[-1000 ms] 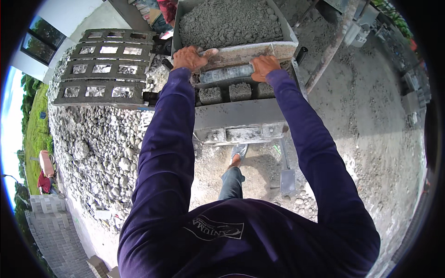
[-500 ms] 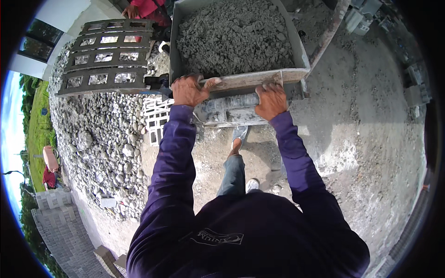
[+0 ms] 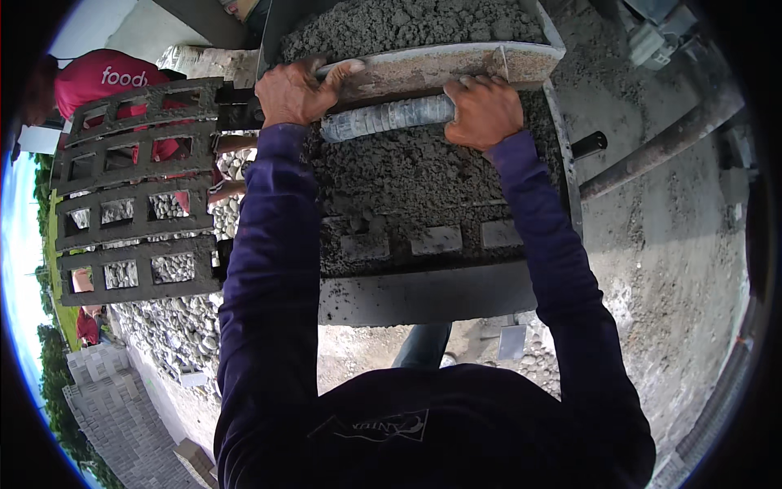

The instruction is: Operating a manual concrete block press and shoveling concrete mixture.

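My left hand (image 3: 295, 96) is curled at the left end of a grey tape-wrapped handle bar (image 3: 389, 119), its thumb lying along the rim of a metal box (image 3: 440, 61). At the bar's right end my right hand (image 3: 486, 112) is closed round it. Grey concrete mix (image 3: 415, 23) fills the box. Under the bar and between my forearms lies a mould bed spread with loose mix (image 3: 415, 175). Several pale flat rectangular pieces (image 3: 436, 240) show along its near side. What my fingers wrap on the far side is hidden.
A dark, cement-coated grid frame (image 3: 130, 208) with rectangular openings extends at left; a person in a red shirt (image 3: 106, 77) is behind it. A slanted metal pole (image 3: 660, 147) stands at right. Pebbles (image 3: 167, 334) and stacked grey blocks (image 3: 114, 399) lie lower left.
My hands and the box have moved forward, away from my body. The mould bed with mix now shows below the bar. The grid frame appears larger and lower, and the person in red shows more.
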{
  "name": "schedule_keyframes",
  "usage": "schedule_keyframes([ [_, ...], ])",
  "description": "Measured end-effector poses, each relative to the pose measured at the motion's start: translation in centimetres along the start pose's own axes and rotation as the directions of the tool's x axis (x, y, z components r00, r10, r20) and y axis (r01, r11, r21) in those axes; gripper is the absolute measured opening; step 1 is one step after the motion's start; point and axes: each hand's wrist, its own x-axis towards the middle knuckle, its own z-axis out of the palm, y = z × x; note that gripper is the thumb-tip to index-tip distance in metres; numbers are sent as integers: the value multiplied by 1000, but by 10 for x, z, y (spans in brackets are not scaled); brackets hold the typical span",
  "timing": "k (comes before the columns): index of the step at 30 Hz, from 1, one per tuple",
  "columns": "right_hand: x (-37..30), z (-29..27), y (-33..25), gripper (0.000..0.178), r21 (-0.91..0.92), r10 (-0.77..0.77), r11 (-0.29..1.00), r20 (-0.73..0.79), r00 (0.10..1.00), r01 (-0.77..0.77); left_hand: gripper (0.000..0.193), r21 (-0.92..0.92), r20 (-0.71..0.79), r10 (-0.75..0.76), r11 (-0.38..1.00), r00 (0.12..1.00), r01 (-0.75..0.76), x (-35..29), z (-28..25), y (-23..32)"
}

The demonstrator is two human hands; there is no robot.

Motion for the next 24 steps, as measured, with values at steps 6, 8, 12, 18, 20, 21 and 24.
schedule_keyframes([
  [6, 75, 13, 39, 33, 47, 157, 982, 325, 933, -182, 88, 46, 298, -108, 994, 948, 99, 80, 19, -5],
  [8, 73, 5, 30, 26, 96, 111, 982, 398, 911, -161, 95, 33, 317, -164, 986, 934, 162, 70, 10, -8],
  [12, 15, -49, -10, 20, 127, 74, 975, 581, 810, -180, 96, 27, 409, -109, 994, 906, 107, 0, -43, 16],
  [18, -70, -124, -59, 23, 118, 98, 974, 553, 827, -194, 94, 10, 389, -118, 992, 914, 124, -95, -115, 52],
  [20, -110, -142, -80, 23, 119, 106, 970, 580, 808, -213, 95, 9, 441, -116, 992, 890, 125, -135, -137, 65],
  [21, -131, -150, -91, 23, 120, 113, 966, 598, 793, -228, 95, 9, 483, -114, 992, 868, 125, -159, -146, 71],
  [24, -201, -201, -137, 25, 142, 97, 953, 694, 713, -269, 89, -39, 398, -59, 996, 915, 81, -256, -178, 87],
])
